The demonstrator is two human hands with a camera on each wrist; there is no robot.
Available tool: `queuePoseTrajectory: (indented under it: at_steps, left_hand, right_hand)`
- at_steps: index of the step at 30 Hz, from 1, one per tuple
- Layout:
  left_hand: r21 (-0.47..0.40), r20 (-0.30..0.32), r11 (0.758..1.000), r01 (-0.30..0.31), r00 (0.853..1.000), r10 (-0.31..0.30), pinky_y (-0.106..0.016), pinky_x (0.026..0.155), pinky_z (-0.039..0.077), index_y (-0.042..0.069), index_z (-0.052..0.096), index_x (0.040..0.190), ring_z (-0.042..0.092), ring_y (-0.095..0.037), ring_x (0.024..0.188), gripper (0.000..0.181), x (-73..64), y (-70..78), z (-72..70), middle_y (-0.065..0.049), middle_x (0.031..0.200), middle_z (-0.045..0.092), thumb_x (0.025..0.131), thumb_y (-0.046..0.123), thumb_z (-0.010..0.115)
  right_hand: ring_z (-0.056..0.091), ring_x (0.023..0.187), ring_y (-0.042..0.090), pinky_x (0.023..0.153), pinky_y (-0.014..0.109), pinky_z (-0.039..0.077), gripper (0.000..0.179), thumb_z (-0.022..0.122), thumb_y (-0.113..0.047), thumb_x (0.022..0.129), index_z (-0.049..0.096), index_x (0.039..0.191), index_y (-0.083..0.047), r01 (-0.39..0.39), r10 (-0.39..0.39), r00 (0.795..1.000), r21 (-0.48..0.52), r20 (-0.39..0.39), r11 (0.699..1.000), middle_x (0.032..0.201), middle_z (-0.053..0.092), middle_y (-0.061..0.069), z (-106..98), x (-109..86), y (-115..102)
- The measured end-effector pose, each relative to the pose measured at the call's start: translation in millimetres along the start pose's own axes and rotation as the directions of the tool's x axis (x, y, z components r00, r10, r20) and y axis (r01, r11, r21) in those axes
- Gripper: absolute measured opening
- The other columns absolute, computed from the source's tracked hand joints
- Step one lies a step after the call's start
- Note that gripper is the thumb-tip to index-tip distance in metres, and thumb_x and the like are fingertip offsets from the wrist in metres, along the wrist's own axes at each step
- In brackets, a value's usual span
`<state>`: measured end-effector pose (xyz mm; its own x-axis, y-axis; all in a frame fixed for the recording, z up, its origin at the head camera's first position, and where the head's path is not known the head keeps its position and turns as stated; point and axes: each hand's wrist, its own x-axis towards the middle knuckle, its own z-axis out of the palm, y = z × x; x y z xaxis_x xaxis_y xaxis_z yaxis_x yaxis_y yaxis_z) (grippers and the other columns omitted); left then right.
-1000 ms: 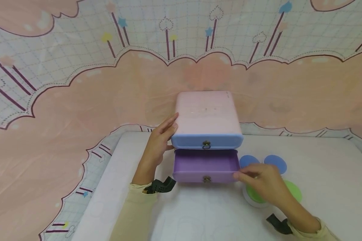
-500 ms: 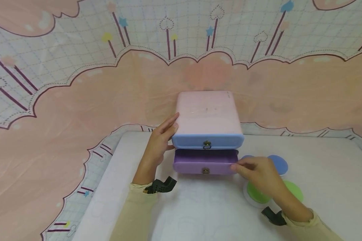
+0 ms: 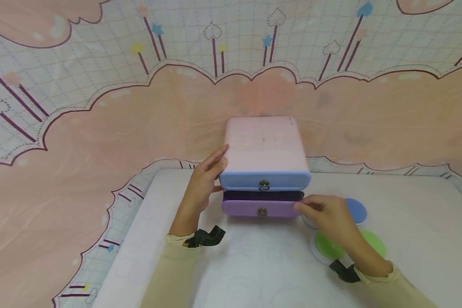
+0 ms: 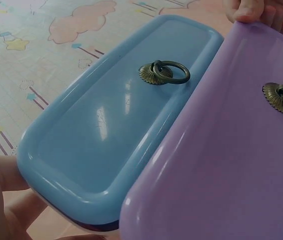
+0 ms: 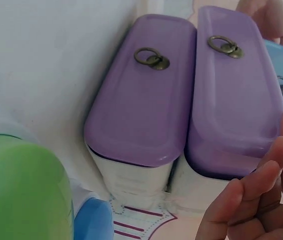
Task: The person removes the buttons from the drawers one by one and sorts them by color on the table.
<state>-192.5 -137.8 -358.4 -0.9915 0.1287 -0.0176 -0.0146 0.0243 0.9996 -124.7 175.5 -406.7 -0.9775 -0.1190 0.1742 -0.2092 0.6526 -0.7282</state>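
Observation:
A small chest of drawers with a pink top [image 3: 265, 143] stands on the table. Its top drawer is blue [image 3: 240, 180] with a brass ring pull. The purple drawer [image 3: 240, 208] below it is slid partly out, leaving a narrow dark gap along its top. My right hand [image 3: 333, 218] pinches this drawer's front right corner between thumb and fingers. Against the chest's left side rests my left hand [image 3: 202, 184], its fingers extended along the wall. A second purple drawer [image 5: 136, 105] shows pushed in beside the first in the right wrist view.
Right of the chest, partly behind my right hand, are round blue [image 3: 356, 210] and green [image 3: 330, 246] topped items with white rims. A patterned cloth [image 3: 138, 124] hangs behind the white table [image 3: 254, 269].
The purple drawer has slid inward, away from me, and its opening has narrowed. My right hand has moved forward with it; the left hand has stayed on the chest.

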Motion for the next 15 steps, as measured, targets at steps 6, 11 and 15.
queuePoseTrajectory:
  at_steps: [6, 11, 15]
  left_hand:
    - [0.002, -0.001, 1.000, -0.006, 1.000, 0.006, -0.070, 0.098, 0.047, 0.038, 0.054, 0.148, 0.044, -0.037, 0.145, 0.045, -0.2, -0.6, -0.5, 0.010, 0.167, 0.030, 0.104, 0.034, 0.059]
    - [0.001, 0.005, 1.000, -0.007, 1.000, 0.007, -0.070, 0.098, 0.047, 0.038, 0.053, 0.148, 0.044, -0.038, 0.145, 0.045, 0.4, -1.0, -0.4, 0.009, 0.168, 0.029, 0.104, 0.034, 0.059]
    - [-0.006, 0.009, 1.000, -0.005, 1.000, 0.005, -0.070, 0.098, 0.047, 0.038, 0.054, 0.148, 0.045, -0.037, 0.144, 0.045, 1.4, -1.7, -0.4, 0.010, 0.167, 0.030, 0.104, 0.034, 0.059]
  right_hand:
    - [0.067, 0.078, 0.013, 0.064, 0.023, 0.055, 0.020, 0.079, -0.038, 0.089, 0.081, 0.092, -0.019, -0.012, 0.012, 1.000, -0.020, -0.019, 1.000, 0.087, 0.079, -0.004, 2.3, 0.0, -2.0]
    - [0.063, 0.070, 0.013, 0.058, 0.024, 0.051, 0.026, 0.079, -0.038, 0.090, 0.079, 0.105, -0.018, -0.027, 0.026, 0.998, -0.025, -0.050, 0.999, 0.079, 0.074, -0.004, 2.0, -5.4, -7.6]
    - [0.064, 0.072, 0.007, 0.060, 0.022, 0.052, 0.028, 0.079, -0.038, 0.090, 0.077, 0.110, -0.018, -0.028, 0.027, 0.988, -0.003, -0.154, 1.000, 0.078, 0.072, -0.003, 0.0, -12.3, -16.6]
